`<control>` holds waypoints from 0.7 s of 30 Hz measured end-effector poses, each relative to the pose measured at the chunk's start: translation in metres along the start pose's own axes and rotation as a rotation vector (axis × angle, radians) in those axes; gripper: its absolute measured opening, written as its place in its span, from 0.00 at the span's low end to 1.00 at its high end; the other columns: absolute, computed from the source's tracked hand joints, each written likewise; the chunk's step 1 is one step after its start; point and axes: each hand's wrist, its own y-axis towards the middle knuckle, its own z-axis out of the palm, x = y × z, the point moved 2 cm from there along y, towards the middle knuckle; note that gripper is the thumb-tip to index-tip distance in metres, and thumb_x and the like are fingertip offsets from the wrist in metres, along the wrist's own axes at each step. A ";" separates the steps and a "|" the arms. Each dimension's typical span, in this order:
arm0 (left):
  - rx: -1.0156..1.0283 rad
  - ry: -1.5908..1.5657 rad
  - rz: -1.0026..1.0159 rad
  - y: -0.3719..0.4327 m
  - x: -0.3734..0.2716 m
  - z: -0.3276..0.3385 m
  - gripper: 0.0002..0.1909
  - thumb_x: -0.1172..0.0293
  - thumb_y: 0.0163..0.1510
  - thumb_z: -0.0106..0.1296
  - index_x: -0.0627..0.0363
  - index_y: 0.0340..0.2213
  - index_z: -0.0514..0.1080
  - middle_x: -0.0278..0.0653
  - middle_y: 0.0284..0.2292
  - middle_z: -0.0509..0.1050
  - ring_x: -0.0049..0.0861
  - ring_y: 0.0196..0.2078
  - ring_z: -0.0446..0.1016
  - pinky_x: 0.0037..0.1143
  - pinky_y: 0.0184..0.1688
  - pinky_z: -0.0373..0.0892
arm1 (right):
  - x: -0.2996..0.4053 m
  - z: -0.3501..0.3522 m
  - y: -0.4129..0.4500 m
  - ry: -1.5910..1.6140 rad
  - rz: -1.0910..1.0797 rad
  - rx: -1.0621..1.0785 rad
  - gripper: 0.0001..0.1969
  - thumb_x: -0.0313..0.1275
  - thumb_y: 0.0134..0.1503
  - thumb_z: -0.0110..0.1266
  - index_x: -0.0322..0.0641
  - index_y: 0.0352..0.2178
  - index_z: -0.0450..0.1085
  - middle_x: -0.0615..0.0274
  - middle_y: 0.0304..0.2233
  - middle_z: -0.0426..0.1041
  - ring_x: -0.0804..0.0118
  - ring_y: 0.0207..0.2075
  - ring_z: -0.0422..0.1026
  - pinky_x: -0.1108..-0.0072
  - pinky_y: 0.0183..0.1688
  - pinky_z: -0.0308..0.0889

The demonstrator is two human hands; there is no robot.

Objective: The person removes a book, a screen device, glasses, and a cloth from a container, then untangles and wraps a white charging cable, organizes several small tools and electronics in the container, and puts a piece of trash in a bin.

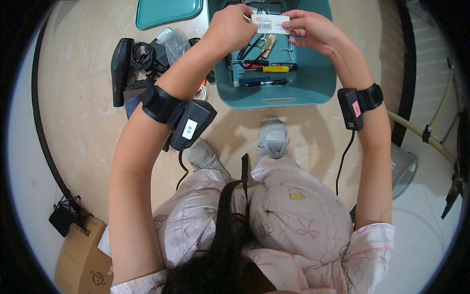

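Note:
Above a teal plastic storage bin (319, 82), both of my hands hold a small white cardboard box (275, 27) that bears print and a barcode. My left hand (235, 27) grips its left end, with the fingertips partly hidden behind it. At the other end, my right hand (312, 29) pinches the box between thumb and fingers. Below it in the bin lie a yellow-handled screwdriver (275, 69), a black-handled screwdriver (259, 62), a pen (268, 83) and a blue-handled brush (253, 81). More small tools lie farther back, partly covered by my hands.
Left of the bin, a black hair dryer (122, 71), a coiled black cable (143, 55) and a clear plastic bag (176, 46) lie on the floor. A teal lid (167, 13) is behind them. My shoes (273, 136) are just before the bin. A waste bin (404, 171) stands at right.

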 end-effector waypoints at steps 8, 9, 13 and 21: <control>-0.023 -0.331 0.006 -0.019 -0.061 -0.014 0.10 0.72 0.38 0.48 0.67 0.24 0.68 0.43 0.19 0.71 0.27 0.22 0.71 0.24 0.27 0.67 | -0.001 -0.020 -0.049 0.140 -0.057 -0.041 0.10 0.27 0.45 0.49 0.38 0.33 0.63 0.71 0.22 0.63 0.82 0.23 0.60 0.89 0.26 0.59; -0.033 -0.321 0.010 -0.022 -0.063 -0.013 0.10 0.72 0.38 0.48 0.67 0.24 0.68 0.43 0.19 0.71 0.27 0.22 0.71 0.24 0.27 0.67 | 0.000 -0.016 -0.056 0.158 -0.111 -0.083 0.10 0.26 0.45 0.49 0.38 0.32 0.63 0.71 0.21 0.62 0.83 0.22 0.59 0.90 0.25 0.58; -0.318 -0.121 0.270 -0.018 -0.095 0.026 0.10 0.73 0.36 0.44 0.67 0.20 0.70 0.53 0.21 0.69 0.45 0.25 0.70 0.31 0.31 0.66 | -0.011 -0.046 -0.085 0.414 -0.230 -0.109 0.08 0.25 0.44 0.49 0.37 0.29 0.63 0.73 0.20 0.61 0.84 0.19 0.56 0.90 0.22 0.55; 0.232 -0.191 0.255 -0.060 -0.155 0.111 0.12 0.70 0.39 0.43 0.67 0.24 0.68 0.55 0.20 0.68 0.46 0.26 0.68 0.35 0.31 0.64 | -0.093 -0.109 -0.133 0.656 -0.077 -0.343 0.10 0.24 0.43 0.45 0.34 0.31 0.62 0.69 0.22 0.64 0.82 0.16 0.56 0.92 0.16 0.51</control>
